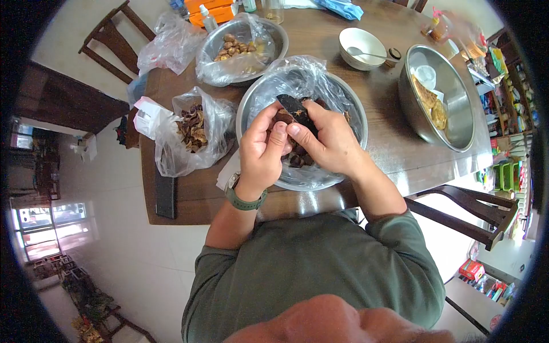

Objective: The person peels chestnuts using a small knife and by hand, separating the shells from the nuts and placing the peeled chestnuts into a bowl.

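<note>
Head view: our left grip (263, 147) pinches a brown nut (283, 117) between thumb and fingers, while our right grip (336, 137) closes around a black object (290, 104) touching or just beside it; we cannot tell which. Both are over the lined basin (359, 106) on the surface (389, 123). To its left we see a bag (171, 160) of brown pieces (193, 127), and beyond that a bowl (281, 40) of nuts (230, 46).

Bright daylight here, a window (50, 222) glowing well left of the desk (384, 108)! Glare streaks the desk's near edge and right corner, and the floor (441, 233) beside that burns white! Shelves (508, 171) beyond its right side bend and soften towards black fisheye edges.
</note>
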Demonstrator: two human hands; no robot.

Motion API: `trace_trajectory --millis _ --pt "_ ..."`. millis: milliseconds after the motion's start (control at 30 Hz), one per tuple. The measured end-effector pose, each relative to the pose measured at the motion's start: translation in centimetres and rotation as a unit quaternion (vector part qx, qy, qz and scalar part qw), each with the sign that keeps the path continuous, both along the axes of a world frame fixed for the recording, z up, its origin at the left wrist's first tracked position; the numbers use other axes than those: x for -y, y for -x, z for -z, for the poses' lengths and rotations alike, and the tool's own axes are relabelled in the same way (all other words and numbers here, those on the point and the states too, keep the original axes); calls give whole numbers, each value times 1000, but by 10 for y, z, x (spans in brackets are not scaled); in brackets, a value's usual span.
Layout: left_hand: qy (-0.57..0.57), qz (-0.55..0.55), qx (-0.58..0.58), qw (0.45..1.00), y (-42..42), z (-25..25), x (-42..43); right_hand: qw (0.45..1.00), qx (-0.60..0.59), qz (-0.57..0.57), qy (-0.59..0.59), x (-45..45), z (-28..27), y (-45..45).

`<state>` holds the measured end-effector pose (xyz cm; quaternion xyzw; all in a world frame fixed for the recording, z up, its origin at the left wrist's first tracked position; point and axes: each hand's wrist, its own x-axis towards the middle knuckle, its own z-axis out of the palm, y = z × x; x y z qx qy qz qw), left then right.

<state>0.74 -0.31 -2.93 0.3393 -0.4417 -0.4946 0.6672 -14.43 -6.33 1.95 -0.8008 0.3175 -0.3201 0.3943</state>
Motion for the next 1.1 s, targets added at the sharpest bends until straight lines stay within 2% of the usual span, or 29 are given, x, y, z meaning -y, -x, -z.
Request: trace_trajectory --millis 300,400,600,1100 --pt "-8 -36 60 998 -3 -2 1 999 -45 10 15 2 1 1" --pt "-2 -82 115 990 -3 -3 -1 999 -45 8 17 1 -1 0" --pt "-7 -138 126 982 5 -14 -4 998 -49 14 27 1 1 -1" --pt "-2 -146 127 981 2 -10 -5 997 -42 23 56 2 6 -5"
